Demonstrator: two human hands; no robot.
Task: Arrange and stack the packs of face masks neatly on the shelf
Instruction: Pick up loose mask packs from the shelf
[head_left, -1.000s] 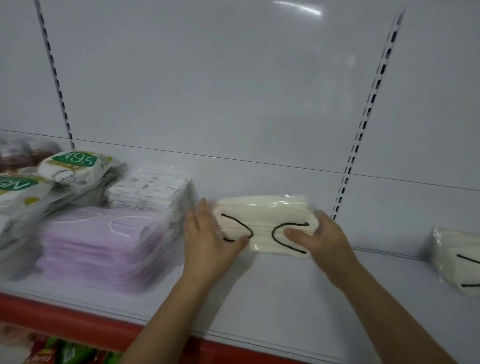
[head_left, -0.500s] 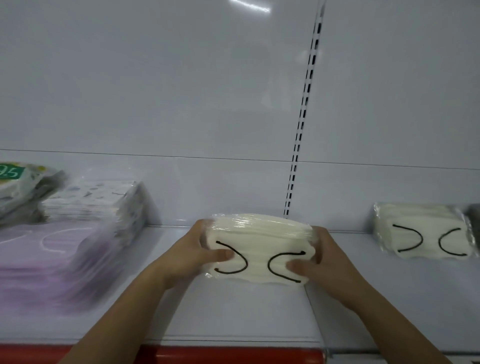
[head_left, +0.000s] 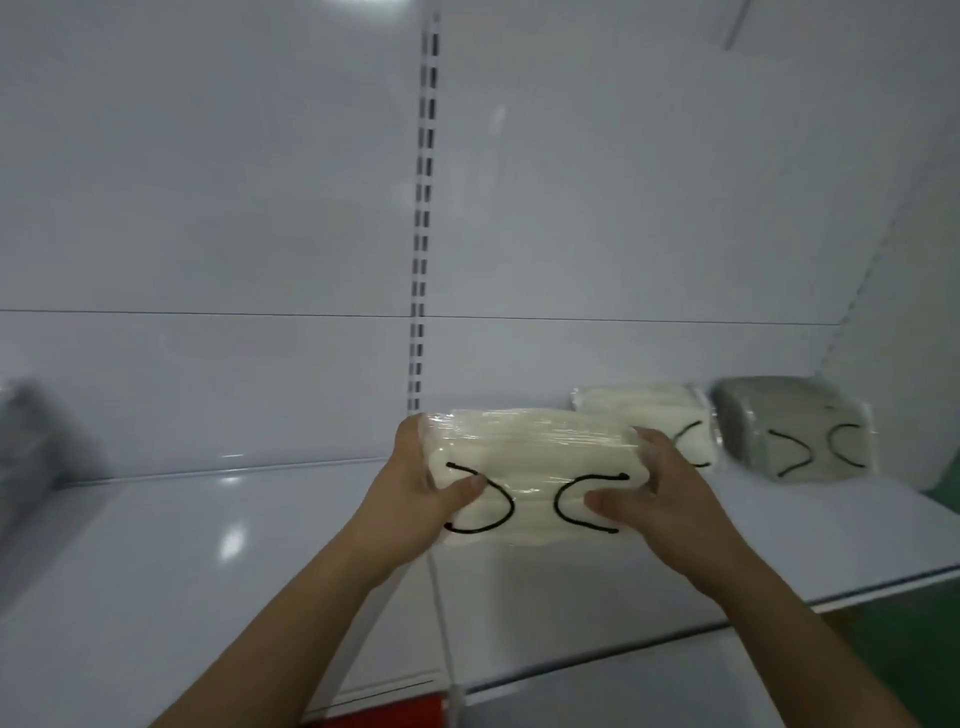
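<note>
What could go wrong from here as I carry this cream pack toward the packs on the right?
1. The held cream pack is wrapped in glossy film, and the left hand and right hand grip only its ends, so it may slip or sag.
2. It partly hides the shelved cream pack, so stacking it there could go crooked.
3. The grey pack sits close beside that one and could get nudged.
</note>
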